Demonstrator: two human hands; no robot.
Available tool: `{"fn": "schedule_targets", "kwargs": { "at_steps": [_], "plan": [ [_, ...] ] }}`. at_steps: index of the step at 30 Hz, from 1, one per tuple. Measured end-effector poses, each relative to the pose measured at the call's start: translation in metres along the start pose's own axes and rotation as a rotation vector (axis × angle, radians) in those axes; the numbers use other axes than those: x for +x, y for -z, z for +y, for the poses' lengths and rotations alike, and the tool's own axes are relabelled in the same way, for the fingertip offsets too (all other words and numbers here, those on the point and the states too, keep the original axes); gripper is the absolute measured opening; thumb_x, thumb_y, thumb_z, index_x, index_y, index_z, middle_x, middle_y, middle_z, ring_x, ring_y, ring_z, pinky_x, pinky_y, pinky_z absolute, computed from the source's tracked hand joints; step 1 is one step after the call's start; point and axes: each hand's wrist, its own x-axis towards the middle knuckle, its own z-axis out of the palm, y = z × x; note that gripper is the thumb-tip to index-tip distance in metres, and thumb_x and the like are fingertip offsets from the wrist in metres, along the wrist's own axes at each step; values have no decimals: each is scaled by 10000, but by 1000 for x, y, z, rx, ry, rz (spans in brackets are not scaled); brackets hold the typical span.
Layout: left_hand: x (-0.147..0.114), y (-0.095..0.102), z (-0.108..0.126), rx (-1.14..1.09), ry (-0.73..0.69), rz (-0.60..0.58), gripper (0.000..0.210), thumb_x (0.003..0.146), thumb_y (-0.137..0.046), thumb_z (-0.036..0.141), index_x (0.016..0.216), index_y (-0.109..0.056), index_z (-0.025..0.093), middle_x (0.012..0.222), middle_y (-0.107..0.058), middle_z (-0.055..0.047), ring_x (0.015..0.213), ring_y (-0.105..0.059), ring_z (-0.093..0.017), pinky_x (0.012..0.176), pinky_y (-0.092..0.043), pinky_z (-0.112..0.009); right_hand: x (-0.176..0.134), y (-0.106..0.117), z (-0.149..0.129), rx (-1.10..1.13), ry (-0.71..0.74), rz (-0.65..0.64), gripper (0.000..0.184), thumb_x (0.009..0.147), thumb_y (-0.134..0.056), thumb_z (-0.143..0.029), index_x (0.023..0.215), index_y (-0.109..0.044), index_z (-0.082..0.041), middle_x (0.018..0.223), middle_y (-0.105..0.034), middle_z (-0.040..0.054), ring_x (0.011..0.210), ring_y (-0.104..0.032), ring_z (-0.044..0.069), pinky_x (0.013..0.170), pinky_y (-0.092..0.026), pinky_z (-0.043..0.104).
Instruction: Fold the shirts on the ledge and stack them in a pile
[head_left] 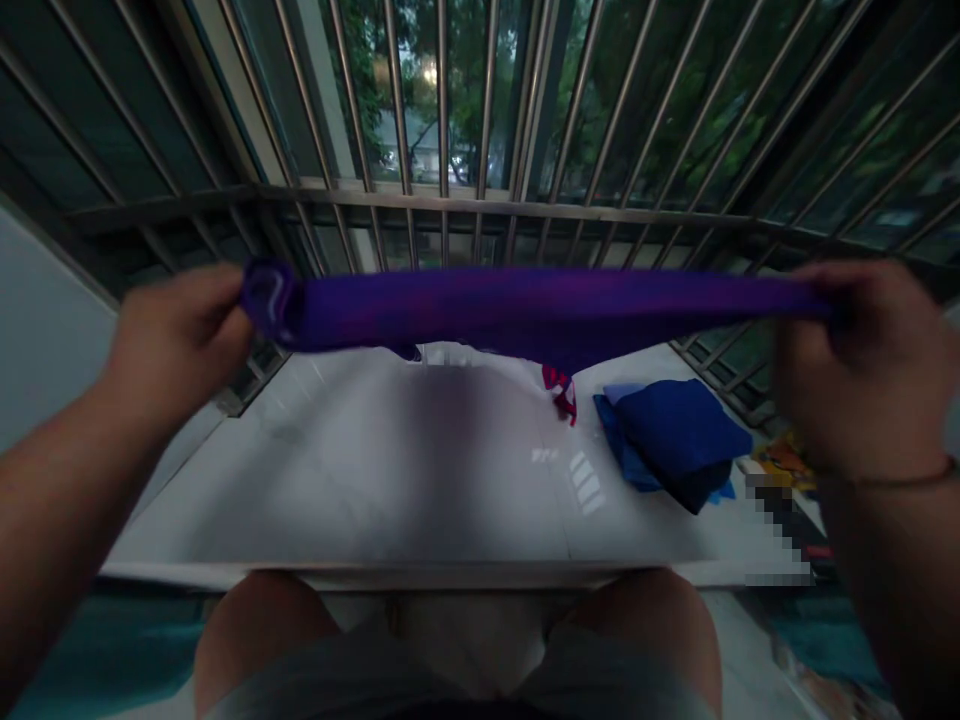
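A purple piece of cloth (480,305), which looks like a garment, is stretched level between my two hands above a glossy white ledge (360,500). Its left end is pinched in my left hand (184,335), where the edge curls and shows a pale squiggle. My right hand (870,360) grips the other end, with a thin band round the wrist. The cloth is blurred, so its exact kind cannot be told. Below its lower edge, a small red patterned cloth (561,392) shows in part.
Blue folded clothes (675,435) lie stacked at the ledge's right. Beyond them are a yellow-orange item (784,460) and a dark object partly pixelated. Metal window bars (442,110) rise behind the ledge. My knees (270,630) are against its front edge.
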Motion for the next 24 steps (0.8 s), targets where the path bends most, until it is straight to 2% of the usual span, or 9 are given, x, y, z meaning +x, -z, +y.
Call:
{"fn": "schedule_targets", "kwargs": {
  "at_steps": [3, 5, 7, 10, 12, 15, 18, 21, 24],
  "plan": [
    [-106, -27, -17, -254, 31, -246, 359, 1051, -553, 473, 1177, -817, 265, 1180, -874, 19, 1067, -847, -206, 1019, -675, -346, -104, 7, 16, 199, 92, -283, 250, 1012, -622, -276, 1198, -785, -309, 1195, -792, 105, 1125, -784, 307, 968, -626, 493],
    [-175, -49, -22, -353, 103, -380, 330, 1087, -520, 449, 1210, -818, 376, 1218, -882, 81, 1077, -860, -208, 1021, -697, -364, -173, 2, 26, 341, 29, -475, 254, 1018, -613, -271, 1178, -785, -366, 1214, -794, 104, 1143, -787, 317, 970, -654, 501],
    [-237, -71, -21, -425, 163, -473, 323, 1071, -556, 472, 1185, -840, 370, 1200, -896, 34, 1084, -870, -240, 993, -713, -357, -236, -5, 30, 415, -85, -614, 239, 1023, -601, -309, 1151, -799, -348, 1215, -803, 101, 1134, -802, 312, 949, -678, 478],
    [-308, -93, -16, -464, 173, -623, 345, 1053, -550, 395, 1158, -876, 356, 1249, -890, -26, 1118, -866, -254, 1011, -710, -356, -304, -12, 26, 441, -190, -818, 311, 1029, -548, -290, 1167, -824, -326, 1274, -806, 98, 1192, -805, 293, 1009, -681, 452],
    [-339, -97, -14, -428, 161, -707, 343, 1017, -576, 330, 1158, -887, 360, 1325, -871, -45, 1179, -847, -270, 1030, -709, -392, -327, -10, 19, 454, -159, -964, 347, 1032, -539, -259, 1183, -837, -351, 1286, -816, 73, 1161, -816, 271, 1003, -685, 429],
    [-357, -98, -12, -362, 152, -764, 366, 956, -633, 282, 1218, -882, 339, 1458, -818, -83, 1304, -798, -313, 1080, -696, -462, -330, -3, 3, 526, -45, -1208, 348, 1057, -569, -243, 1203, -842, -402, 1283, -834, 26, 1142, -819, 247, 1004, -684, 399],
    [-346, -107, -3, -337, 124, -738, 404, 1013, -591, 261, 1312, -855, 327, 1574, -750, -78, 1410, -746, -305, 1207, -631, -488, -317, -6, -16, 594, 25, -1357, 275, 1057, -642, -255, 1198, -837, -387, 1318, -829, 15, 1201, -802, 236, 1033, -670, 366],
    [-317, -133, 25, -341, 57, -685, 372, 1106, -564, 316, 1377, -818, 298, 1639, -699, -79, 1493, -692, -295, 1299, -557, -506, -306, -36, -38, 569, 15, -1268, 249, 1085, -649, -281, 1270, -812, -317, 1396, -798, 60, 1273, -771, 237, 1115, -633, 377],
    [-288, -170, 65, -319, 13, -655, 396, 1134, -563, 348, 1447, -772, 226, 1694, -646, -143, 1570, -627, -333, 1326, -519, -558, -305, -89, -62, 397, 55, -1082, 345, 1103, -645, -280, 1427, -759, -242, 1533, -725, 137, 1426, -687, 289, 1246, -550, 467]
  ]
}}
